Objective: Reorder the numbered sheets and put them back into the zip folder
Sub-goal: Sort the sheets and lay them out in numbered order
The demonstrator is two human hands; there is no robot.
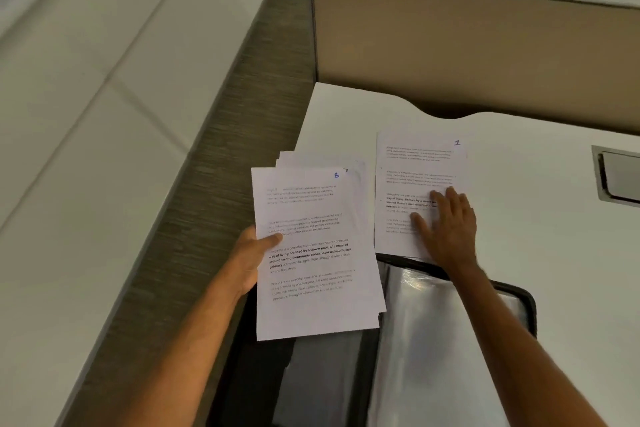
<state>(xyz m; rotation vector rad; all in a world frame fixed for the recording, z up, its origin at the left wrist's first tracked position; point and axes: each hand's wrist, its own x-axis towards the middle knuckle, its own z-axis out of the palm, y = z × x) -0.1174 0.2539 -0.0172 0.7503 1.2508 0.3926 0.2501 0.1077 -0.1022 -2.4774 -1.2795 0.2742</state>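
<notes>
Sheets in a loose, fanned stack (311, 253), numbered 8 on top, are pinched by the left hand (251, 256) at 9 o'clock; one could slip out. The right hand (446, 222), fingers flat, presses sheet 1 (415, 166) at 12 o'clock from the open zip folder (450, 322).

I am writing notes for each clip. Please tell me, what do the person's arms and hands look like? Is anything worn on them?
Both forearms are bare, with no sleeves in view. The left hand and the right hand wear no gloves, and no ring, watch or wristband shows on either. No markings are visible.
</notes>
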